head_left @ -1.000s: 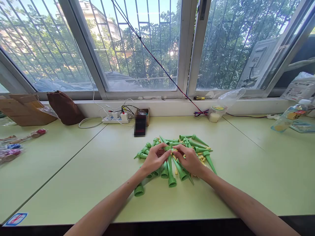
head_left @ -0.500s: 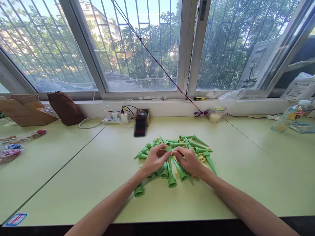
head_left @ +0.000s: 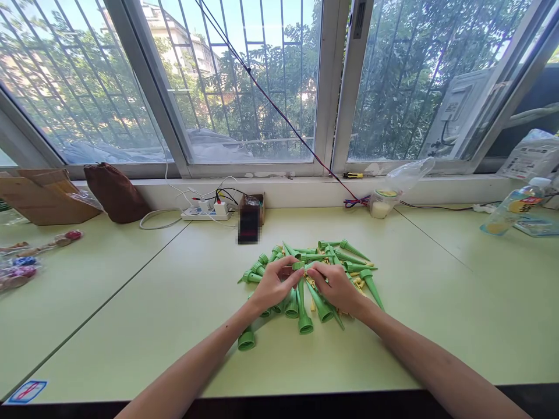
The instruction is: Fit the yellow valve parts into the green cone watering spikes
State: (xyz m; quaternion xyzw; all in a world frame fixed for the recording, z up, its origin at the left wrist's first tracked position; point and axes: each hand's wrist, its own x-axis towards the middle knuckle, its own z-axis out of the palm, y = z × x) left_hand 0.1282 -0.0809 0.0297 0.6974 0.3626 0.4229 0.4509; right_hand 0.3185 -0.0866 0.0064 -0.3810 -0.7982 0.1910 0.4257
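A person is working at a pale green tabletop (head_left: 131, 337), a blue-bordered sticker (head_left: 27, 392) lying at its near left edge. Green plastic spikes (head_left: 305, 326) are spreading in a loose pile at the middle, the nearest ones turning their hollow wide mouths toward the person, while yellow pieces (head_left: 360, 283) are showing among them. Just over the pile, the left hand (head_left: 274, 283) is holding the ribbed wide end of a single spike (head_left: 298, 265) between thumb and fingers; the right hand (head_left: 335, 285) is pinching narrowly at its other end, hiding the tip. This spike's long axis is running crosswise, roughly level, its narrow end pointing right. Farther back, a power strip (head_left: 207, 215), a brown bag (head_left: 116, 195) and a clear jar (head_left: 381, 207) are standing before a white sill (head_left: 301, 191). Beyond, framed windows (head_left: 271, 75) are showing bars, trees and a pale building (head_left: 174, 32).
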